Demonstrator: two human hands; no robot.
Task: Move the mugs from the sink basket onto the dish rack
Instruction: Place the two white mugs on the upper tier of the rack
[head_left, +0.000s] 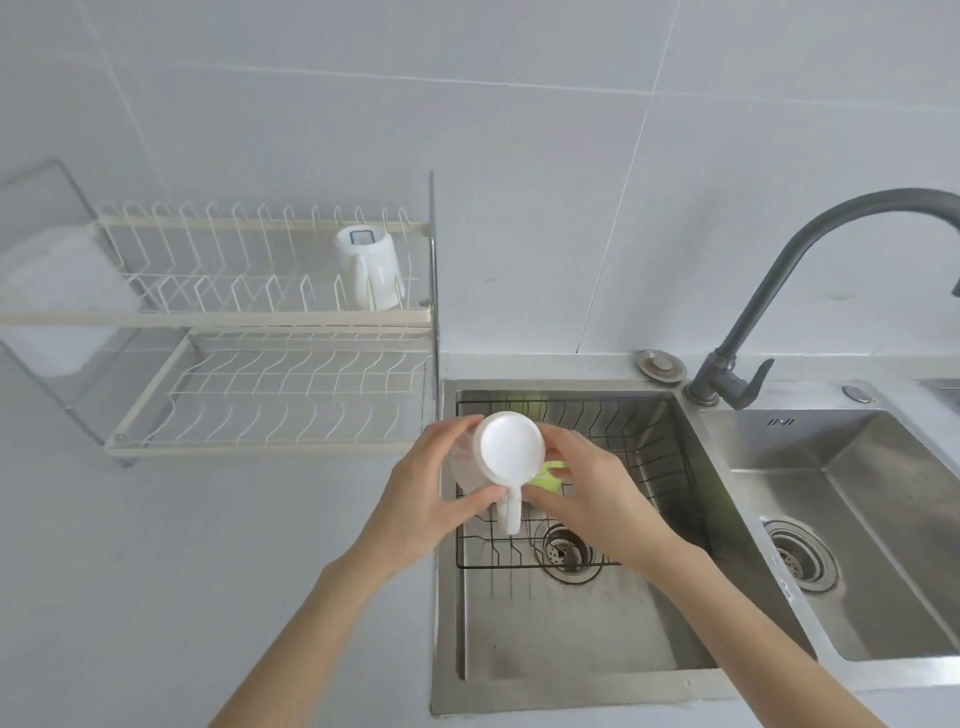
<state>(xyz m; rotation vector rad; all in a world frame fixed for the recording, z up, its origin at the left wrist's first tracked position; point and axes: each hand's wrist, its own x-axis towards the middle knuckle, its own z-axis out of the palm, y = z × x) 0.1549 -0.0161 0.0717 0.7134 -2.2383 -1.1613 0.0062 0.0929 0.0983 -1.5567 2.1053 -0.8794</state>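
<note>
White mug (506, 457) held inverted between left hand (431, 499) and right hand (587, 488), both clasped around its sides above the sink basket (649, 457). Base faces up; handle points toward the camera.

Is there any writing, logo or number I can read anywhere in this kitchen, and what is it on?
Right-hand steel sink basin: a small stamped mark on its back wall, too small to read.
White mug upside down on the upper tier of the white wire dish rack: a blue square outline on its base, no legible text.
White mug held in both hands: no text visible.
</note>
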